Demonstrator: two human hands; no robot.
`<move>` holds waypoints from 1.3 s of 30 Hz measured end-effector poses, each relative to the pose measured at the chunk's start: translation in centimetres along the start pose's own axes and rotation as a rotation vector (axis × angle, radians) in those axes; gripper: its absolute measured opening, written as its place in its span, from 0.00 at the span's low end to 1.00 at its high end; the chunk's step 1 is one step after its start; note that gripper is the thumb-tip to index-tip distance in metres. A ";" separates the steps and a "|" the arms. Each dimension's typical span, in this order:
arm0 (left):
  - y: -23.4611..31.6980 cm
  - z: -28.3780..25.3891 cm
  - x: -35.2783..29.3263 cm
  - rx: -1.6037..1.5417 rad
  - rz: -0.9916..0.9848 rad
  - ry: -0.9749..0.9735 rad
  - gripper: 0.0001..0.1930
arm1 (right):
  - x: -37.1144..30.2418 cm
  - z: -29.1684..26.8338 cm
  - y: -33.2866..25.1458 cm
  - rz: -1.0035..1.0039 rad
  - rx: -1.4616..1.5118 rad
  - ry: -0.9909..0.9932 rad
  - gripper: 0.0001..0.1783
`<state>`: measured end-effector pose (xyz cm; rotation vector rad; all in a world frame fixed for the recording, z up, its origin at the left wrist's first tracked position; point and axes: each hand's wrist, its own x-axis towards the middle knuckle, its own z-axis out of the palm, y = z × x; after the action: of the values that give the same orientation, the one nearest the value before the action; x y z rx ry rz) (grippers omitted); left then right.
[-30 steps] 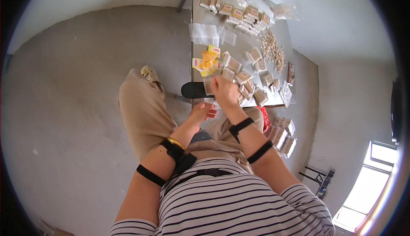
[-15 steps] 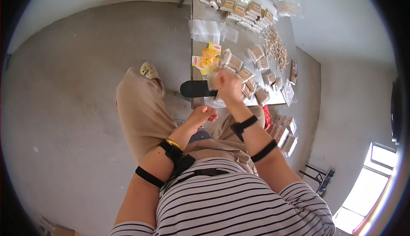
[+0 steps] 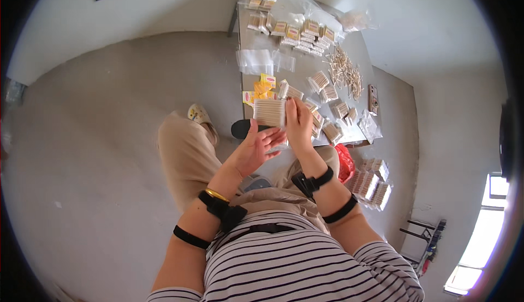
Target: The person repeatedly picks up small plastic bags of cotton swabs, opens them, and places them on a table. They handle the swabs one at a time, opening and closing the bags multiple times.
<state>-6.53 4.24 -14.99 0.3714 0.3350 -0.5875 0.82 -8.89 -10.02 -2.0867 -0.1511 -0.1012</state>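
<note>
My right hand (image 3: 298, 129) grips the right edge of a clear pack of cotton swabs (image 3: 269, 113), the swabs lying side by side in a row. Just below that pack is my left hand (image 3: 255, 150), palm turned up, thumb and fingers apart. Its thumb is close to the pack's lower left corner; whether it touches I cannot tell. Beyond the pack, small yellow cards (image 3: 265, 88) lie on the table, partly covered by it. More packs of swabs (image 3: 331, 132) are spread to the right of my right hand.
On the table (image 3: 305, 67) stand stacked swab packs (image 3: 305, 35), flat clear bags (image 3: 255, 61), a heap of loose swabs (image 3: 345, 72) and a phone-like object (image 3: 373, 100). A black rounded thing (image 3: 240, 129) juts past the table's left edge. Bundled packs (image 3: 372, 184) and a red bag (image 3: 345, 163) sit lower right.
My right hand has turned the swab pack so its row of swabs shows broadly. My left hand has opened and come up beneath the pack. The whole view has shifted, bringing in a green exit sign.
</note>
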 end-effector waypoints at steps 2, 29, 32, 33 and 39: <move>1.2 3.0 -1.4 0.030 0.241 -0.014 0.29 | -1.6 -1.2 -2.1 -0.029 0.135 -0.026 0.15; -0.6 20.4 -15.8 1.681 1.453 -0.171 0.17 | -10.6 -11.9 -9.3 -0.354 0.853 -0.291 0.08; -1.1 21.2 -16.7 1.721 1.519 -0.239 0.17 | -10.9 -12.1 -9.8 -0.369 0.890 -0.277 0.07; -1.3 21.4 -16.7 1.727 1.552 -0.264 0.17 | -11.0 -12.3 -9.9 -0.371 0.889 -0.277 0.07; -1.8 21.9 -17.2 1.752 1.559 -0.307 0.15 | -11.5 -12.8 -10.6 -0.406 0.893 -0.256 0.09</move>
<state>-16.72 1.56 10.89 1.9268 -0.8927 0.8089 -12.25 -15.57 3.84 -1.1489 -0.6492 -0.0022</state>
